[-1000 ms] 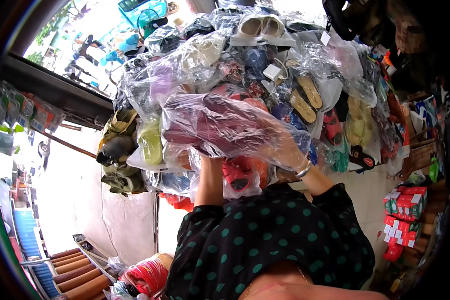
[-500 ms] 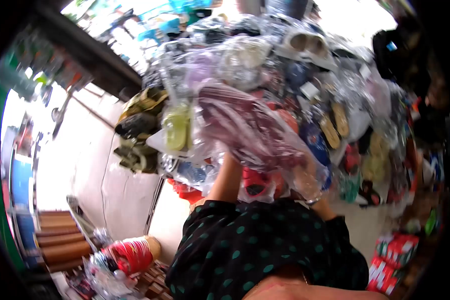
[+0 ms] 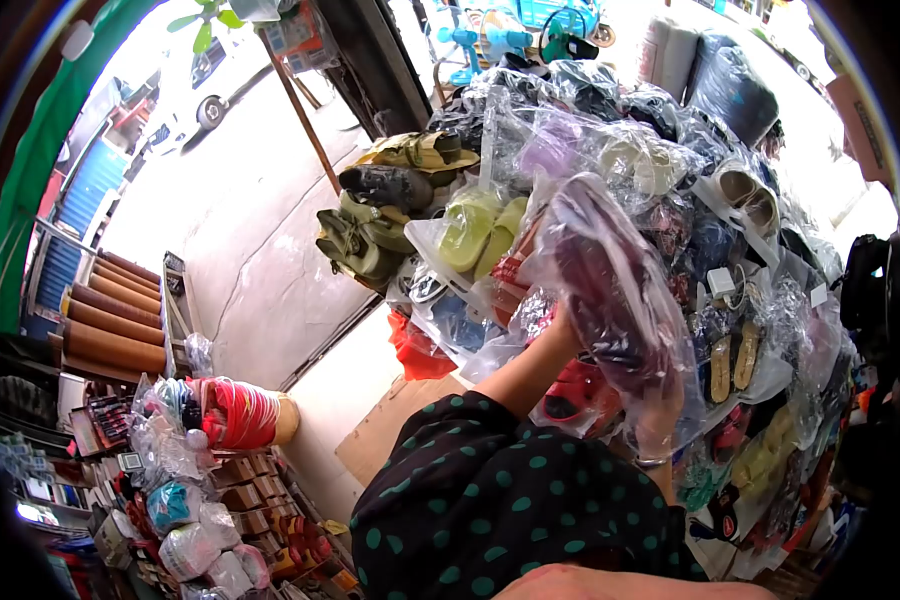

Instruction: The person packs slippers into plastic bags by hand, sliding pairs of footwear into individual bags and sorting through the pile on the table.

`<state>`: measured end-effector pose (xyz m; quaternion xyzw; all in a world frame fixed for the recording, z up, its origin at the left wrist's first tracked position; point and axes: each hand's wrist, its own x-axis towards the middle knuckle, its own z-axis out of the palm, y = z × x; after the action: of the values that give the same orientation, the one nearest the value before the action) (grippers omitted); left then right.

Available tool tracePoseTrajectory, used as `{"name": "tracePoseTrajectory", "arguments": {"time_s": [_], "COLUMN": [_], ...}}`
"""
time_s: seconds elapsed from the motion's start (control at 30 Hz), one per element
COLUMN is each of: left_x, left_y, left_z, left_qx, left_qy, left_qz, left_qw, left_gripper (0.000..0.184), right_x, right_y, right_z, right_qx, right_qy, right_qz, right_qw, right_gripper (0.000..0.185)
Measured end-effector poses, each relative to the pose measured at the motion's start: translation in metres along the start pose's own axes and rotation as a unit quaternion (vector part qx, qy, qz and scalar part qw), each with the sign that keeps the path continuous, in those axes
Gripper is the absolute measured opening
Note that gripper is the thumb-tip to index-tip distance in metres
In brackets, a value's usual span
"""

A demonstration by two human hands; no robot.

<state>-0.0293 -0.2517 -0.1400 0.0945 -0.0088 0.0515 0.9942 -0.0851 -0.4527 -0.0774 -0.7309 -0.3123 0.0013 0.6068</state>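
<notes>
A clear plastic bag (image 3: 610, 270) with something dark maroon inside is held up in front of me, over a heap of bagged footwear. What the maroon thing is, I cannot make out through the glare. My left hand (image 3: 564, 328) grips the bag's left side, its fingers mostly hidden behind the plastic. My right hand (image 3: 658, 418) holds the lower end and shows through the film. Beneath the bag lies a red shoe (image 3: 573, 398) in plastic. Yellow-green slippers (image 3: 470, 232) are left of it, and tan insole-like pieces (image 3: 732, 362) are to its right.
Olive-green shoes (image 3: 365, 240) lie at the heap's left edge, near a dark post (image 3: 385, 65). A red-wrapped roll (image 3: 240, 414), brown rolls (image 3: 115, 335) and stacked goods stand at lower left. A blue fan (image 3: 470, 45) is behind the heap.
My view has turned left, so the heap now appears further right. The maroon bag has swung from slanting sideways to hanging more upright, with both hands still on it.
</notes>
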Motion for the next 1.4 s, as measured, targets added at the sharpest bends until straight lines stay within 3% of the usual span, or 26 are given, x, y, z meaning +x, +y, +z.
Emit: {"name": "tracePoseTrajectory", "arguments": {"time_s": [0.03,0.07,0.1,0.13,0.17,0.23,0.27,0.3,0.37,0.4,0.43,0.5,0.53,0.63,0.67,0.73,0.77,0.8,0.87,0.9,0.97,1.03,1.07,1.2,1.3,1.4], "left_x": [-0.005,-0.02,-0.013,-0.018,-0.028,-0.036,-0.038,-0.046,-0.052,-0.051,-0.053,-0.059,-0.062,-0.059,-0.058,-0.057,-0.057,-0.059,-0.066,-0.071,-0.068,-0.067,-0.063,-0.05,-0.035,-0.028], "left_y": [0.005,0.01,0.012,0.021,0.033,0.064,0.077,0.075,0.084,0.085,0.088,0.095,0.092,0.104,0.107,0.12,0.125,0.133,0.128,0.126,0.13,0.131,0.136,0.141,0.131,0.121], "left_z": [0.002,0.031,0.018,0.033,0.046,0.012,-0.007,0.027,0.017,0.019,0.021,0.028,0.042,0.031,0.027,0.022,0.006,-0.01,0.005,0.02,-0.004,0.003,-0.008,-0.003,0.002,-0.013], "left_qx": [0.016,0.042,0.074,0.103,0.132,0.146,0.22,0.336,0.544,0.559,0.56,0.793,0.755,0.729,0.714,0.677,0.675,0.639,0.586,0.529,0.495,0.399,0.377,0.395,0.417,0.465], "left_qy": [0.004,0.099,0.075,0.075,0.076,-0.049,-0.059,0.154,0.128,0.134,0.136,0.17,0.196,0.192,0.197,0.253,0.248,0.257,0.292,0.294,0.226,0.228,0.204,0.197,0.193,0.165], "left_qz": [0.003,-0.034,-0.027,0.011,0.049,0.036,0.005,0.041,0.109,0.182,0.181,0.261,0.279,0.302,0.358,0.362,0.374,0.333,0.27,0.209,0.198,0.166,0.171,0.065,0.027,0.064], "left_qw": [1.0,0.994,0.994,0.992,0.987,0.987,0.974,0.928,0.822,0.798,0.797,0.524,0.56,0.583,0.568,0.589,0.586,0.644,0.706,0.768,0.815,0.873,0.887,0.895,0.888,0.867], "left_gripper": [0.06,0.066,0.074,0.075,0.075,0.078,0.08,0.073,0.063,0.043,0.043,0.021,0.012,0.008,0.006,0.006,0.009,0.012,0.018,0.019,0.015,0.014,0.024,0.044,0.045,0.036], "right_x": [-0.005,-0.01,-0.013,-0.002,-0.004,-0.013,-0.017,-0.02,-0.023,-0.022,-0.019,-0.013,-0.013,-0.012,-0.012,-0.017,-0.024,-0.033,-0.051,-0.057,-0.063,-0.054,-0.053,-0.056,-0.058,-0.048], "right_y": [0.025,0.041,0.047,0.019,0.022,0.037,0.042,0.043,0.046,0.044,0.038,0.028,0.027,0.023,0.019,0.019,0.022,0.025,0.032,0.033,0.019,-0.005,-0.011,-0.019,-0.012,-0.024], "right_z": [-0.004,-0.003,-0.003,-0.018,-0.017,-0.011,-0.009,-0.008,-0.006,-0.004,-0.002,0.001,0.002,0.0,-0.006,-0.018,-0.027,-0.037,-0.05,-0.052,-0.047,-0.042,-0.043,-0.05,-0.042,-0.035], "right_qx": [-0.341,-0.095,0.159,0.052,0.052,0.021,0.007,0.008,-0.078,-0.076,-0.093,-0.128,-0.128,-0.08,-0.116,-0.165,-0.121,-0.081,0.08,0.158,0.349,0.374,0.396,0.393,0.353,0.34], "right_qy": [0.05,0.101,0.142,0.055,0.055,0.052,0.049,0.046,0.002,0.001,0.001,-0.001,-0.004,-0.013,-0.03,-0.037,-0.008,0.024,0.05,0.086,0.138,0.172,0.149,0.144,0.182,0.205], "right_qz": [-0.191,-0.041,0.113,0.138,0.138,0.117,0.106,0.108,0.104,0.106,0.09,0.059,0.06,0.046,0.071,0.11,0.092,0.074,0.215,0.268,0.349,0.382,0.375,0.363,0.352,0.362], "right_qw": [0.919,0.99,0.97,0.988,0.988,0.992,0.993,0.993,0.991,0.992,0.992,0.99,0.99,0.996,0.99,0.979,0.988,0.994,0.972,0.947,0.859,0.827,0.825,0.833,0.847,0.843], "right_gripper": [0.032,0.034,0.036,0.035,0.035,0.035,0.035,0.035,0.037,0.037,0.037,0.036,0.036,0.036,0.036,0.035,0.034,0.033,0.033,0.031,0.032,0.034,0.036,0.038,0.039,0.041]}}
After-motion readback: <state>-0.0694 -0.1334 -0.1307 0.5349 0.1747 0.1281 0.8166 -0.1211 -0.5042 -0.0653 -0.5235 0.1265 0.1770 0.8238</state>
